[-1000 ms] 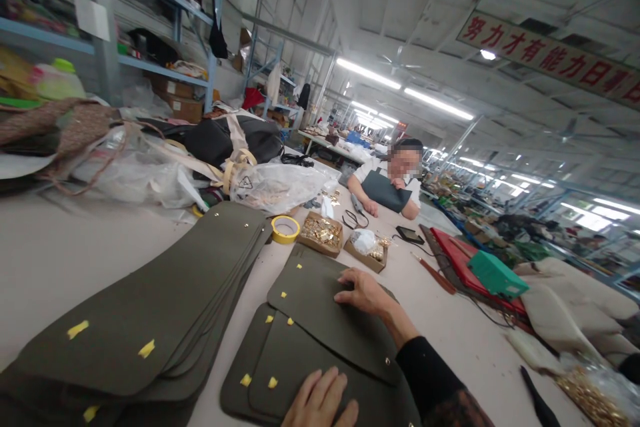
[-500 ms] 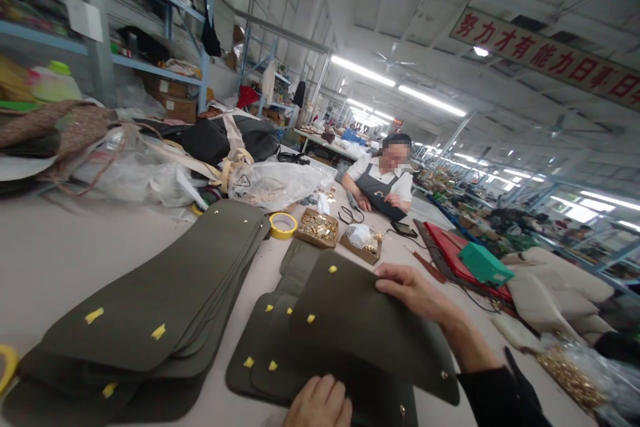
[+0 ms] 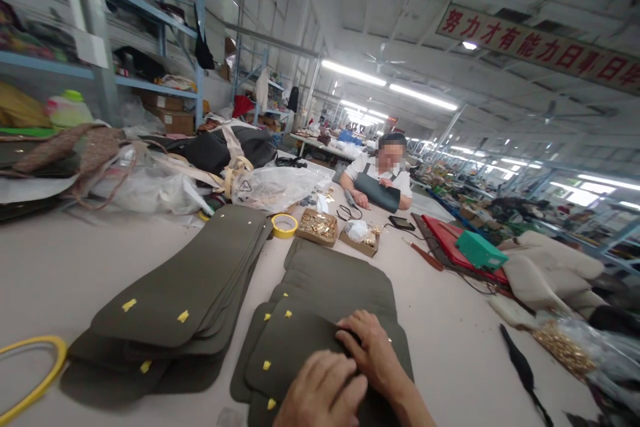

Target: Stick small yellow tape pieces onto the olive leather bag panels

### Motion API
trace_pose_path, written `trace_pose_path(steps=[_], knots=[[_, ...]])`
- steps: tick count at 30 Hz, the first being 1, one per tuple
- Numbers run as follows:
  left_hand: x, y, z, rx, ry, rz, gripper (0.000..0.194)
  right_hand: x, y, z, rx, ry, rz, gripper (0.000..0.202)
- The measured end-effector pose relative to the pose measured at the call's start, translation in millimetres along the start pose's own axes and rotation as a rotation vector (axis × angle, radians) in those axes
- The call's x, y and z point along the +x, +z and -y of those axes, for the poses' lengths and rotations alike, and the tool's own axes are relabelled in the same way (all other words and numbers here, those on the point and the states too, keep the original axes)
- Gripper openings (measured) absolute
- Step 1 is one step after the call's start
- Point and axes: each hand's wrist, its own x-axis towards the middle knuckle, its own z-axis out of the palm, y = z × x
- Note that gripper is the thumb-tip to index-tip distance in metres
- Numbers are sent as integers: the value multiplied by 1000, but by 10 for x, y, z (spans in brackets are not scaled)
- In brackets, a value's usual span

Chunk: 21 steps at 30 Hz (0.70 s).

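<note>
Our left hand (image 3: 320, 388) rests bent over the near part of a stack of dark green panels (image 3: 345, 273), and our right hand (image 3: 371, 350) lies just beyond it and to its right, fingers curved down by a panel's far edge. Both hands seem to steady the pieces from above, perhaps because loose flat panels slide easily, but the fingertips are partly hidden, so we cannot tell whether either grip is pinching or merely pressing. The stack lies directly under our hands and runs on ahead of them, its layers staggered, which leaves small yellow tabs (image 3: 267, 365) exposed left of our grip, likely so that marked spots stay readable. Farther left, a second stack (image 3: 200, 280) sits apart, probably to keep the two sets from mixing. Ahead of our fingers, past the panels, stand a box of gold fittings (image 3: 317, 227) and a smaller box (image 3: 357, 247) just right of it, their walls presumably there to stop small parts scattering. A yellow tape roll (image 3: 285, 233) lies just left of the boxes, out of the panels' way.
</note>
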Motion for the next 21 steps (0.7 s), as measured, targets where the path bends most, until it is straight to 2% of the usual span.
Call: trace_pose_path(steps=[2, 5, 8, 11, 13, 16, 18, 21], knots=[[-6, -242, 140, 183, -155, -11, 45, -98, 51, 4, 56, -15, -36, 17], [-192, -472, 292, 291, -466, -21, 57, -209, 80, 12, 169, 19, -115, 20], [-491, -517, 369, 232, -622, 10, 57, -258, 33, 17, 301, 100, -163, 25], [-726, -498, 379, 134, -769, 38, 58, -262, 7, 37, 340, 65, -106, 26], [-798, -493, 356, 76, -859, 62, 63, -257, 32, 72, 280, -6, -61, 24], [-802, -502, 304, 15, -921, 104, 69, -278, 81, 118, 153, -92, -27, 18], [-772, -507, 271, 13, -938, 101, 70, -338, 87, 91, 96, -69, -126, 19], [-712, -507, 244, 24, -949, 81, 72, -538, 72, -82, 55, 136, -439, 36]])
